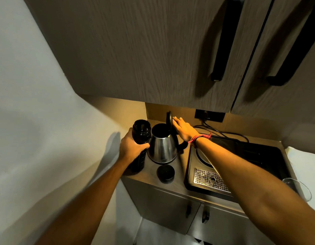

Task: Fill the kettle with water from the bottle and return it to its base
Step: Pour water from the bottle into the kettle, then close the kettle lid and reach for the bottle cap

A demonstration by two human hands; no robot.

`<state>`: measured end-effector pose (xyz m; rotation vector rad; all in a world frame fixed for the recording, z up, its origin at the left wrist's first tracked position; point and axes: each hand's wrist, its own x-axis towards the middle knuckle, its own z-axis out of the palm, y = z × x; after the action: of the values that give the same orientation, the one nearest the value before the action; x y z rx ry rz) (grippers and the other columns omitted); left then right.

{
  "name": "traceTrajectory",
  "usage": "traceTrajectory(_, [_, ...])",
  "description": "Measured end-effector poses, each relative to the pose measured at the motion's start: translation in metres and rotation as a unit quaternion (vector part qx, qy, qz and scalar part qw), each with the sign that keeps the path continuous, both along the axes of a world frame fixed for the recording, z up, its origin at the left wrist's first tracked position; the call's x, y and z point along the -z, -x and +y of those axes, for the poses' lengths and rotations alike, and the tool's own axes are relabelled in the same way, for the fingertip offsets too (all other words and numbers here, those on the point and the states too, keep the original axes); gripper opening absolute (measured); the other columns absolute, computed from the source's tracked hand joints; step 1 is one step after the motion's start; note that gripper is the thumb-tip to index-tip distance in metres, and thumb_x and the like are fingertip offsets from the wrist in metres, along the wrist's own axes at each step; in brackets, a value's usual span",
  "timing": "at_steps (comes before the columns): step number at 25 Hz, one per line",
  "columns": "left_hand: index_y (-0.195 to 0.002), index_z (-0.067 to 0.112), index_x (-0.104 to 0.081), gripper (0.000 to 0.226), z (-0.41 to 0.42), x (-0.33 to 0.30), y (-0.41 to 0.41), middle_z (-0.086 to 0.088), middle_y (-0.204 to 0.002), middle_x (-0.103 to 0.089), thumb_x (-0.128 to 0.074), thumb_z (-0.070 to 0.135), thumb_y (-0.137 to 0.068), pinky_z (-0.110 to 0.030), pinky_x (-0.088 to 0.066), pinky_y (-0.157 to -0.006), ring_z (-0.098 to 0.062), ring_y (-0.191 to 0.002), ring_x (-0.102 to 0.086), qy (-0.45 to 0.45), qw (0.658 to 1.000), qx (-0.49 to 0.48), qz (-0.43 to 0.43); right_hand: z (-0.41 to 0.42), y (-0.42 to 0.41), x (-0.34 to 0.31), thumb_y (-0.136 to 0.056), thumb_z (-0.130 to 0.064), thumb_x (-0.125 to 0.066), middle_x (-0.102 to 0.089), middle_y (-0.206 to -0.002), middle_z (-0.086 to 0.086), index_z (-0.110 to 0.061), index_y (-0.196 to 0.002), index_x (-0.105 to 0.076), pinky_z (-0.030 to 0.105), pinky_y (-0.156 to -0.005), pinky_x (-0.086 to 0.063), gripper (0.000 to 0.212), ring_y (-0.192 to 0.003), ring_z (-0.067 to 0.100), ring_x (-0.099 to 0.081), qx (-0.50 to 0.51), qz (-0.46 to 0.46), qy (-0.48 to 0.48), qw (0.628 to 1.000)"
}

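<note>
Low centre, a round matte black cap lies near the counter's front edge. Behind it stands the conical brushed-steel kettle, lid upright. The left hand clamps the dark cylindrical bottle touching the kettle; the right hand, fingers spread flat, reaches the lid.

on the counter, bottle left of kettle, cap before it, cooktop right.

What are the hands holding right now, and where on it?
The left hand grips the dark bottle around its middle. The right hand is open by the kettle lid, gripping nothing.
</note>
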<state>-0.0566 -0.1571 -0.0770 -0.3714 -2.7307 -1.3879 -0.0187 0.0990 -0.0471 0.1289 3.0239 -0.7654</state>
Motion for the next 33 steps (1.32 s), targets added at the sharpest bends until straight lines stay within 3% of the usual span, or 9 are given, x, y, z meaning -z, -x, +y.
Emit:
traceTrajectory(3, [-0.132, 0.025, -0.054, 0.087, -0.007, 0.012, 0.001, -0.002, -0.121, -0.068, -0.094, 0.024, -0.054, -0.034, -0.052, -0.093, -0.023, -0.112, -0.063, -0.072, 0.997, -0.034, -0.009, -0.013, 0.005, -0.007, -0.103, -0.044, -0.024, -0.051, -0.113, 0.015, -0.014, -0.135, -0.044, 0.052, -0.097, -0.044, 0.049, -0.109, 0.039, -0.055, 0.023, -0.004, 0.05, 0.998])
traceTrajectory(7, [-0.134, 0.021, -0.049, 0.089, -0.02, 0.012, 0.004, -0.005, -0.125, -0.065, -0.095, 0.022, -0.057, -0.037, -0.053, -0.093, -0.028, -0.115, -0.062, -0.089, 0.995, -0.04, -0.029, -0.031, 0.011, 0.0, -0.095, -0.062, -0.025, -0.055, -0.105, 0.005, -0.019, -0.117, -0.053, 0.052, -0.1, -0.039, 0.056, -0.106, 0.03, -0.056, 0.06, -0.011, -0.018, 0.998])
traceTrajectory(10, [-0.137, 0.024, -0.042, 0.088, -0.025, -0.013, 0.0, -0.002, -0.135, -0.057, -0.091, 0.035, -0.065, -0.036, -0.051, -0.098, -0.021, -0.122, -0.056, -0.123, 0.992, -0.031, 0.004, -0.037, 0.013, 0.008, -0.093, -0.065, -0.028, -0.054, -0.136, 0.006, -0.018, -0.127, -0.051, 0.059, -0.11, -0.029, 0.062, -0.13, 0.028, -0.044, 0.053, -0.011, -0.087, 0.995])
traceTrajectory(12, [-0.14, 0.02, -0.042, 0.079, -0.019, -0.039, -0.005, -0.003, -0.141, -0.052, -0.082, 0.044, -0.075, -0.032, -0.045, -0.104, -0.018, -0.129, -0.05, -0.128, 0.984, -0.053, 0.112, -0.034, 0.012, 0.013, -0.095, -0.063, -0.024, -0.032, -0.157, 0.004, -0.017, -0.144, -0.038, 0.061, -0.117, -0.016, 0.069, -0.147, 0.028, -0.024, 0.042, -0.003, -0.089, 0.995])
traceTrajectory(16, [-0.143, 0.017, -0.04, 0.055, 0.033, -0.064, -0.027, -0.008, -0.139, -0.053, -0.055, 0.04, -0.095, -0.025, -0.045, -0.101, -0.017, -0.128, -0.051, 0.011, 0.948, 0.033, 0.315, -0.028, -0.001, 0.027, -0.101, -0.052, -0.016, -0.007, -0.165, -0.002, -0.022, -0.155, -0.015, 0.055, -0.123, -0.003, 0.062, -0.153, 0.022, -0.003, -0.015, 0.07, -0.103, 0.992])
traceTrajectory(19, [-0.152, 0.013, -0.029, 0.058, 0.077, -0.042, -0.033, -0.012, -0.155, -0.037, -0.046, 0.035, -0.101, -0.039, -0.042, -0.11, -0.026, -0.14, -0.039, 0.129, 0.975, 0.085, 0.163, -0.029, -0.005, 0.032, -0.102, -0.048, -0.018, -0.004, -0.165, -0.004, -0.025, -0.155, -0.012, 0.055, -0.123, -0.002, 0.059, -0.153, 0.021, -0.001, -0.027, 0.079, -0.13, 0.988])
traceTrajectory(22, [-0.156, 0.006, -0.008, 0.07, 0.087, -0.016, -0.014, -0.015, -0.166, -0.007, -0.039, 0.038, -0.103, -0.043, -0.015, -0.122, -0.029, -0.152, -0.01, 0.303, 0.945, 0.094, 0.075, -0.031, -0.001, 0.029, -0.102, -0.047, -0.017, -0.002, -0.165, -0.005, -0.023, -0.155, -0.013, 0.057, -0.122, -0.002, 0.058, -0.153, 0.021, 0.001, -0.03, 0.062, -0.135, 0.989])
traceTrajectory(27, [-0.156, 0.008, 0.005, 0.079, 0.086, 0.006, -0.002, -0.014, -0.166, 0.006, -0.034, 0.049, -0.101, -0.043, 0.002, -0.12, -0.029, -0.153, 0.001, 0.359, 0.924, 0.125, 0.034, -0.031, -0.002, 0.032, -0.103, -0.044, -0.016, 0.0, -0.165, -0.004, -0.021, -0.155, -0.012, 0.058, -0.122, -0.003, 0.057, -0.153, 0.024, 0.0, -0.024, 0.056, -0.168, 0.984])
traceTrajectory(33, [-0.156, 0.009, 0.008, 0.082, 0.074, -0.002, -0.008, -0.015, -0.165, 0.01, -0.042, 0.044, -0.101, -0.044, -0.004, -0.121, -0.029, -0.153, 0.003, 0.354, 0.92, 0.162, 0.049, -0.042, -0.013, 0.025, -0.103, -0.043, -0.02, -0.003, -0.166, 0.002, -0.018, -0.155, -0.015, 0.056, -0.122, -0.008, 0.058, -0.153, 0.028, -0.003, -0.006, 0.048, -0.196, 0.979])
